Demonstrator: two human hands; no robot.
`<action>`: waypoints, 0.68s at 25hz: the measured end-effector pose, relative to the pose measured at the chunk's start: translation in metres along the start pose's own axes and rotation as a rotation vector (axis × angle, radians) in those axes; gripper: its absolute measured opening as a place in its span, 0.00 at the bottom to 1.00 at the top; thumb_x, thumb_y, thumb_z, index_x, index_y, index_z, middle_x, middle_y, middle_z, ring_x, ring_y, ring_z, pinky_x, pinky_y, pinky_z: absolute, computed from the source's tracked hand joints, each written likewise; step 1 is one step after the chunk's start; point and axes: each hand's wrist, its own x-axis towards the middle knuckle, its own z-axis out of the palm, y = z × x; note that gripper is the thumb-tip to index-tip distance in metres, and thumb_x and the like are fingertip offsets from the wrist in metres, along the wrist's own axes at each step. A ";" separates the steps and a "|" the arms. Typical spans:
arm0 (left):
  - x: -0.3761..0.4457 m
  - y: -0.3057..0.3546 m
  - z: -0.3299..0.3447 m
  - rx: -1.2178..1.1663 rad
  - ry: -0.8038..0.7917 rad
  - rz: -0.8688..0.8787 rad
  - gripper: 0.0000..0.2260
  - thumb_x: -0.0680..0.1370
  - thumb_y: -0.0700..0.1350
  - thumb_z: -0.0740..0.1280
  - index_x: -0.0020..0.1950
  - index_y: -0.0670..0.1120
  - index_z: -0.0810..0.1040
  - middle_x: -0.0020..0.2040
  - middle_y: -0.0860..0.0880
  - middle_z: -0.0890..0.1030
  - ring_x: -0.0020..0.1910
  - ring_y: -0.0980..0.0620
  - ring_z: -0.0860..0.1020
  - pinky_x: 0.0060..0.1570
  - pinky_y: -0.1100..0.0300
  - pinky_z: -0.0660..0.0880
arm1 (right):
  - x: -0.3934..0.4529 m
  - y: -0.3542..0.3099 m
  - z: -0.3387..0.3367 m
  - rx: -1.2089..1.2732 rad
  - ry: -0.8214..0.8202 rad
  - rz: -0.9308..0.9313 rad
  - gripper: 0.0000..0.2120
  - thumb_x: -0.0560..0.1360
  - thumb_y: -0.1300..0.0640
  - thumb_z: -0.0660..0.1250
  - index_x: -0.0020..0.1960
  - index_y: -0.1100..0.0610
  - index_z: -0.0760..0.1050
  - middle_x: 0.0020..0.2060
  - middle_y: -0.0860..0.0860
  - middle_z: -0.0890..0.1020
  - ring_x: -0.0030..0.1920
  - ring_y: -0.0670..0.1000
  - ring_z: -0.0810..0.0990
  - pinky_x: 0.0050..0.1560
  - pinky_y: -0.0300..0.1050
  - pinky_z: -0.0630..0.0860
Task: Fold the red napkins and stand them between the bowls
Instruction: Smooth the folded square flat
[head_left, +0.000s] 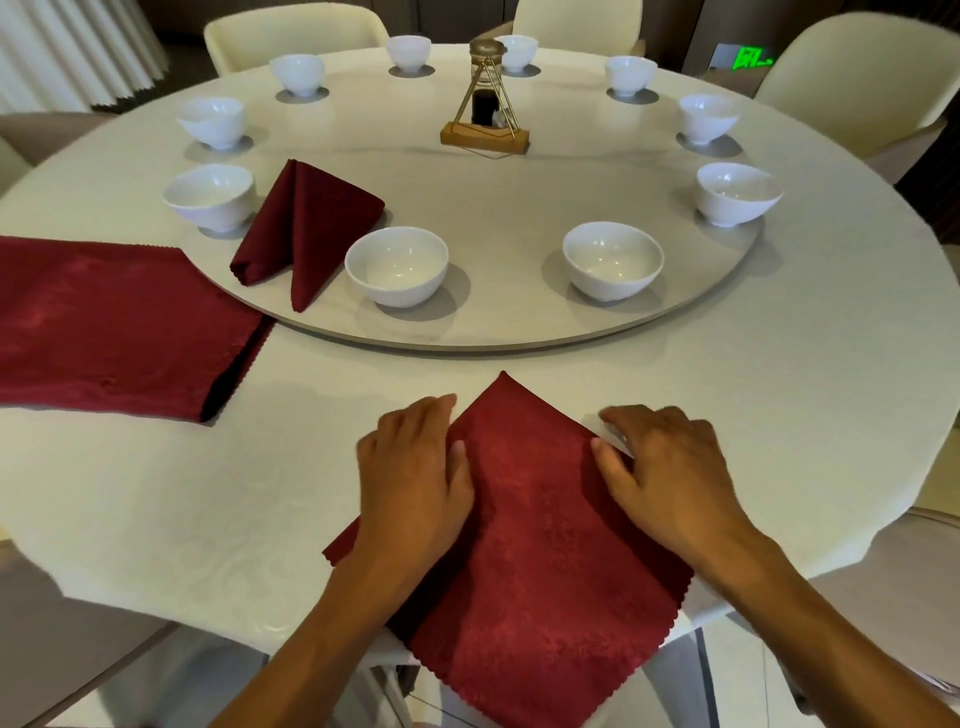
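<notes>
My left hand (413, 480) and right hand (660, 475) lie flat with straight fingers on a red napkin (524, 525) at the near bench (779, 415) edge, no grip closed. A folded napkin (304, 228) stands between two bowls (397, 265).

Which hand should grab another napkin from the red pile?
The left hand. The pile of red napkins lies on the left side of the table, nearer it. The right hand would have to cross over.

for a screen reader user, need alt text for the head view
Both hands, left and right, press the side folds of a red napkin on a round table; one folded napkin stands between white bowls beyond.
</notes>
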 end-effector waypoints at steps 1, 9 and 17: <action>0.003 -0.004 -0.006 0.111 -0.087 -0.071 0.20 0.81 0.52 0.59 0.72 0.48 0.70 0.66 0.48 0.76 0.65 0.46 0.73 0.64 0.49 0.65 | 0.011 -0.005 0.002 0.054 -0.059 0.017 0.18 0.80 0.44 0.58 0.64 0.51 0.76 0.56 0.48 0.81 0.56 0.54 0.77 0.58 0.52 0.69; 0.024 -0.016 -0.028 -0.272 -0.347 -0.147 0.05 0.79 0.46 0.67 0.47 0.54 0.73 0.45 0.57 0.78 0.46 0.57 0.77 0.49 0.57 0.75 | 0.051 -0.011 -0.013 0.733 -0.434 0.266 0.05 0.74 0.58 0.71 0.42 0.54 0.75 0.36 0.48 0.82 0.35 0.46 0.80 0.39 0.42 0.77; 0.105 -0.036 -0.036 -0.527 -0.426 -0.274 0.04 0.78 0.44 0.69 0.53 0.48 0.81 0.38 0.51 0.84 0.37 0.54 0.81 0.47 0.56 0.77 | 0.107 -0.001 -0.020 0.866 -0.419 0.334 0.04 0.75 0.57 0.72 0.47 0.58 0.81 0.40 0.48 0.84 0.40 0.46 0.82 0.37 0.34 0.76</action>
